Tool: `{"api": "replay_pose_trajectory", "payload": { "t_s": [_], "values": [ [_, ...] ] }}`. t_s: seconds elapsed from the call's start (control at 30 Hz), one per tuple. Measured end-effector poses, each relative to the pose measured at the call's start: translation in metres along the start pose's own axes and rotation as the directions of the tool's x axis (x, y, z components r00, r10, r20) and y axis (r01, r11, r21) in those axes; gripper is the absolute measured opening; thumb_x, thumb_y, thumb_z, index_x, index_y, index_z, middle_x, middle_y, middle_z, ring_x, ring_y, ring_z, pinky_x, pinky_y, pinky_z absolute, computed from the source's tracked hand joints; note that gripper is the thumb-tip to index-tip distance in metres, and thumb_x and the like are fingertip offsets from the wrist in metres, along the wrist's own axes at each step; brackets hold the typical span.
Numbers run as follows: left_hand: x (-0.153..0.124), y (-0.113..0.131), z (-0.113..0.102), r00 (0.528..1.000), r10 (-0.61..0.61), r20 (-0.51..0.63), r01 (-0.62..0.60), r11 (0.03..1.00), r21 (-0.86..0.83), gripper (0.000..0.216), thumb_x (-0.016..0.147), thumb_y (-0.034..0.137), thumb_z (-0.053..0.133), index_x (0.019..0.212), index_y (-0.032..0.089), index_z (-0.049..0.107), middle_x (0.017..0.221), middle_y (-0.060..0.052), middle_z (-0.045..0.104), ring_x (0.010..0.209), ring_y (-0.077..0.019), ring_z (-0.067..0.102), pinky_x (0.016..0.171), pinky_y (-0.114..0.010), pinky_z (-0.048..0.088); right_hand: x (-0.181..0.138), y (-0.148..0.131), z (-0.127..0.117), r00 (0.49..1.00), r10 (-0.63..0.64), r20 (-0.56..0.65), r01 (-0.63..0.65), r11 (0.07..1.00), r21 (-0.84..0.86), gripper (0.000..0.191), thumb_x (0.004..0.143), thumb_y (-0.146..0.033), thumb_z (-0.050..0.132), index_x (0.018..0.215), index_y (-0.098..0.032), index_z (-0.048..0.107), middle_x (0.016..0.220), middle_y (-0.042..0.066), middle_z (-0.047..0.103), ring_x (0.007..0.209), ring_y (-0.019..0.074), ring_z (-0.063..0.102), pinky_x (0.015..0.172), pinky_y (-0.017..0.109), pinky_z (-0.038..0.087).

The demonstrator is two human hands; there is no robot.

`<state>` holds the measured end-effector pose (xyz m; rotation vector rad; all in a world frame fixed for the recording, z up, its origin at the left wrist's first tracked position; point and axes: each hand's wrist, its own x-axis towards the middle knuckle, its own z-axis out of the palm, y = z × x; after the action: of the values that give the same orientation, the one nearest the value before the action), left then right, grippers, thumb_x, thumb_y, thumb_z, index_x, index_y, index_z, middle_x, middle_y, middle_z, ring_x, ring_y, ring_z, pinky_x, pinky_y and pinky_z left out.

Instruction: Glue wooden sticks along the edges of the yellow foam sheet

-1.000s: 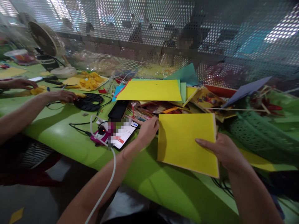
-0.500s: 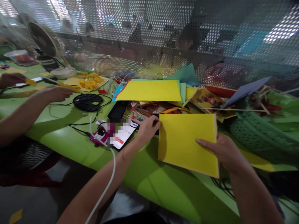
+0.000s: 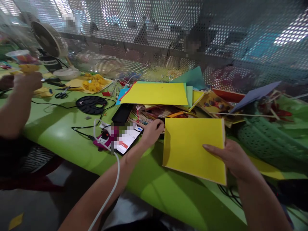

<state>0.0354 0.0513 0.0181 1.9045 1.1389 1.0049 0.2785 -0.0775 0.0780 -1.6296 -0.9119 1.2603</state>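
Note:
A stack of yellow paper sheets rests tilted over the near edge of the green table. My right hand grips its right side, thumb flat on top. My left hand is curled at the stack's upper left corner, fingers pinched on the edge of the sheets. Just left of that hand lies a lit phone on the table.
Another person's arm and raised hand work at the far left. Scissors, a black disc, a fan, a large yellow sheet, a dark phone, craft clutter and a green basket crowd the table. A white cable hangs near my left arm.
The other person's hand has lifted off the table and moved left, leaving scissors on the table. My left fingers crept slightly along the stack's corner; my right hand stayed put.

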Motion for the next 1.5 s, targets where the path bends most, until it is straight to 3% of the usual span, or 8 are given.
{"api": "replay_pose_trajectory", "payload": {
  "t_s": [0.23, 0.4, 0.53, 0.67, 0.83, 1.03, 1.2, 1.5],
  "values": [
    [0.007, -0.007, -0.004, 0.996, -0.094, -0.001, 0.092, 0.984, -0.155, 0.022, 0.090, 0.030, 0.044, 0.071, 0.020, 0.049, 0.061, 0.004, 0.046, 0.057, -0.0112, 0.043, 0.054, -0.024, 0.030, -0.004, -0.005, -0.004, 0.996, -0.024, -0.090, 0.026, 0.999, 0.024, 0.037, 0.063, -0.036, 0.084, 0.095, -0.022, 0.071, 0.100, 0.009, 0.078, 0.081, 0.0322, 0.076, 0.071, 0.042, 0.063],
    [0.003, 0.002, -0.005, 0.985, -0.103, 0.139, 0.139, 0.950, -0.278, 0.022, 0.086, 0.038, 0.053, 0.076, 0.018, 0.053, 0.064, 0.004, 0.051, 0.055, -0.0092, 0.047, 0.053, -0.022, 0.035, -0.006, -0.010, -0.008, 0.982, -0.072, -0.172, 0.083, 0.995, 0.059, 0.036, 0.062, -0.034, 0.084, 0.094, -0.024, 0.072, 0.108, 0.007, 0.077, 0.091, 0.0327, 0.074, 0.076, 0.043, 0.063],
    [0.000, 0.009, -0.004, 0.954, -0.175, 0.244, 0.271, 0.850, -0.452, 0.017, 0.080, 0.033, 0.060, 0.083, 0.018, 0.054, 0.072, 0.004, 0.052, 0.055, -0.0066, 0.044, 0.053, -0.021, 0.036, -0.004, -0.010, -0.010, 0.973, -0.102, -0.206, 0.113, 0.993, 0.043, 0.035, 0.063, -0.035, 0.083, 0.095, -0.025, 0.072, 0.111, 0.008, 0.075, 0.096, 0.0344, 0.073, 0.076, 0.045, 0.063],
    [-0.001, 0.010, -0.004, 0.916, -0.236, 0.326, 0.370, 0.811, -0.454, 0.012, 0.079, 0.025, 0.055, 0.085, 0.017, 0.060, 0.063, 0.006, 0.045, 0.049, -0.0066, 0.035, 0.049, -0.022, 0.028, -0.004, -0.010, -0.010, 0.969, -0.097, -0.226, 0.109, 0.993, 0.044, 0.032, 0.063, -0.036, 0.083, 0.092, -0.026, 0.073, 0.109, 0.007, 0.076, 0.092, 0.0339, 0.074, 0.076, 0.045, 0.063],
    [-0.004, 0.008, -0.001, 0.904, -0.269, 0.333, 0.400, 0.807, -0.434, 0.015, 0.080, 0.028, 0.052, 0.076, 0.017, 0.061, 0.064, 0.004, 0.048, 0.051, -0.0076, 0.034, 0.048, -0.023, 0.024, 0.000, -0.007, -0.008, 0.960, -0.090, -0.266, 0.123, 0.986, 0.112, 0.033, 0.058, -0.031, 0.086, 0.088, -0.025, 0.074, 0.102, 0.005, 0.078, 0.085, 0.0309, 0.075, 0.075, 0.041, 0.063],
    [-0.007, 0.010, 0.006, 0.931, -0.199, 0.306, 0.307, 0.881, -0.360, 0.032, 0.085, 0.048, 0.056, 0.079, 0.017, 0.062, 0.072, 0.000, 0.058, 0.066, -0.0127, 0.049, 0.061, -0.026, 0.034, 0.005, -0.004, -0.008, 0.953, -0.057, -0.296, 0.094, 0.989, 0.112, 0.032, 0.054, -0.029, 0.087, 0.084, -0.021, 0.076, 0.095, 0.008, 0.079, 0.081, 0.0335, 0.075, 0.068, 0.038, 0.063],
    [-0.007, 0.010, 0.006, 0.951, -0.101, 0.294, 0.164, 0.966, -0.200, 0.023, 0.082, 0.040, 0.060, 0.076, 0.017, 0.058, 0.072, 0.001, 0.058, 0.065, -0.0127, 0.048, 0.061, -0.026, 0.034, -0.001, -0.007, 0.000, 0.954, -0.074, -0.290, 0.113, 0.986, 0.120, 0.029, 0.058, -0.028, 0.085, 0.085, -0.022, 0.077, 0.095, 0.006, 0.079, 0.080, 0.0310, 0.076, 0.068, 0.035, 0.062],
    [-0.011, 0.011, 0.007, 0.957, -0.027, 0.289, 0.046, 0.997, -0.060, 0.015, 0.085, 0.027, 0.050, 0.073, 0.018, 0.054, 0.067, 0.003, 0.052, 0.063, -0.0118, 0.044, 0.056, -0.024, 0.027, -0.005, -0.009, 0.005, 0.959, -0.072, -0.275, 0.103, 0.990, 0.099, 0.030, 0.059, -0.029, 0.085, 0.087, -0.022, 0.077, 0.095, 0.006, 0.079, 0.080, 0.0313, 0.075, 0.072, 0.039, 0.062]
  ]
}}
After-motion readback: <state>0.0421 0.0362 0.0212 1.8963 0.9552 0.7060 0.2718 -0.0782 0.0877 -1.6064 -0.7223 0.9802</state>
